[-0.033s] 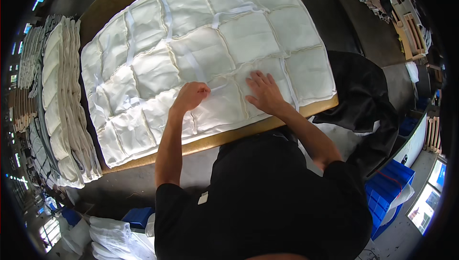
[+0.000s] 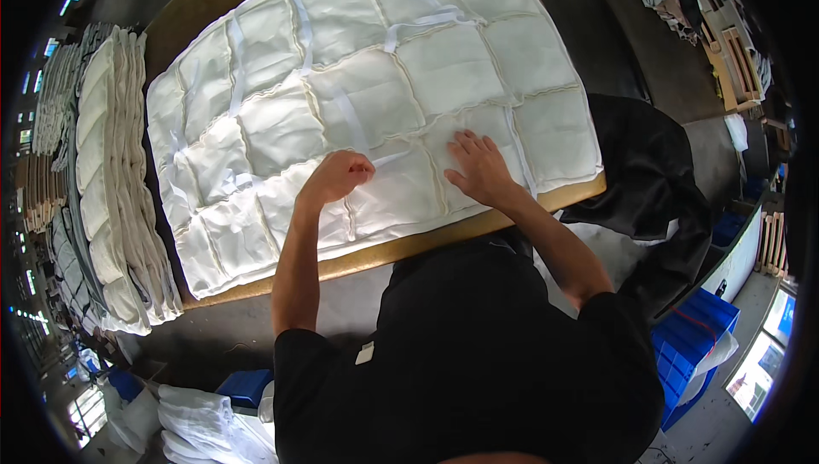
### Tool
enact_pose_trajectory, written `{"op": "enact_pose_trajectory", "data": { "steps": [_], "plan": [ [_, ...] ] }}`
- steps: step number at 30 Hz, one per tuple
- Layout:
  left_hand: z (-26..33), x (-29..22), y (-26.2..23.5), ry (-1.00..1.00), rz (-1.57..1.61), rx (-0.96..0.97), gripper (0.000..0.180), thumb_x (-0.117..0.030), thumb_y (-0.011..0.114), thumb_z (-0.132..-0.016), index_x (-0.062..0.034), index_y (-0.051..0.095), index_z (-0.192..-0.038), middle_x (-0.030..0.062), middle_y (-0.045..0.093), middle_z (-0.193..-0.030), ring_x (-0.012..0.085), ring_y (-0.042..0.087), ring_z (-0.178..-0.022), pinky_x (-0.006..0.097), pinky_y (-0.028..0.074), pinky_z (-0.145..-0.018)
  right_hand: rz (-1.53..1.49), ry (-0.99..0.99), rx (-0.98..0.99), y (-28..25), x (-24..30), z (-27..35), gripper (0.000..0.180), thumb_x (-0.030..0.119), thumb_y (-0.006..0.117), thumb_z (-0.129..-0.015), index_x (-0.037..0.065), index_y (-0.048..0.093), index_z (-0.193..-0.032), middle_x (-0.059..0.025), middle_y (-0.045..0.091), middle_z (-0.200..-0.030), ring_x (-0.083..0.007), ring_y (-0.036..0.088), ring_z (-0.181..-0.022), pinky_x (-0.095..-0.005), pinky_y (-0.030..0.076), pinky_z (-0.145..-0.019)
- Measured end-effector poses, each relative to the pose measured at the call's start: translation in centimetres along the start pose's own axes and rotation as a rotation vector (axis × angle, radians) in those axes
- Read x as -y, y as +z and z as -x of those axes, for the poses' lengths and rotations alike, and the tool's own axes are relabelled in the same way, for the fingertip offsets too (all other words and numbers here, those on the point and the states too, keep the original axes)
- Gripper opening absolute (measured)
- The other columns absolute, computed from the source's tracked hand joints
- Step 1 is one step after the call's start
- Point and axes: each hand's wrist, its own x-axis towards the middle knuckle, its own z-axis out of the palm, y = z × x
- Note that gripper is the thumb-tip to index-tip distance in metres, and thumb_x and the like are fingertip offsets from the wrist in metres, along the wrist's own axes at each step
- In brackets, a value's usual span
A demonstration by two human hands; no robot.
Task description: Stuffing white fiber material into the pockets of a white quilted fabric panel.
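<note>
A white quilted pad (image 2: 444, 72), stitched into squares with cream seams, lies spread over a tan-topped table. Several loose white ribbons (image 2: 294, 20) are on its upper face. Near the front edge of the pad my left hand (image 2: 339, 176) is closed in a fist-like pinch. A thin white ribbon (image 2: 391, 159) comes out at its thumb side; the part inside the fingers is hidden. To the right, my right hand (image 2: 483, 170) rests flat on the pad with its fingers spread, and holds nothing.
Folded white quilted pads (image 2: 111, 182) stand stacked at the left. Black cloth (image 2: 640, 165) hangs by the table's right end. The tan table edge (image 2: 384, 261) runs in front of me. A blue crate (image 2: 695, 349) sits lower right, white bundled material (image 2: 205, 426) lower left.
My left hand has shifted very slightly left and turned a little. The right hand stays flat on the pad; the whole view has moved by a small amount.
</note>
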Motion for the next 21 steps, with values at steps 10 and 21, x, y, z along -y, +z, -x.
{"op": "enact_pose_trajectory", "data": {
  "steps": [10,21],
  "plan": [
    [5.9,-1.6,2.5,0.293,0.012,0.559,0.020,-0.018,0.070,-0.090,-0.0081,0.072,-0.108,0.0071,0.072,-0.085,0.0195,0.067,-0.078,0.032,0.053,-0.074,0.120,-0.502,-0.042,3.0,5.8,-5.0,0.020,0.022,0.070,-0.078,0.016,0.069,-0.097,-0.0032,0.063,-0.099,-0.0239,0.058,-0.112,-0.0644,0.028,-0.112],
    [6.9,9.4,-4.8,-0.022,-0.004,-0.380,0.036,-0.027,0.073,-0.088,-0.0045,0.069,-0.116,0.0112,0.071,-0.079,0.0193,0.068,-0.068,0.032,0.052,-0.064,-0.117,-0.043,0.195,1.2,5.6,-4.9,0.049,0.048,0.067,-0.086,0.009,0.064,-0.116,-0.0109,0.070,-0.101,-0.0344,0.065,-0.104,-0.0499,0.049,-0.091]
  ]
}}
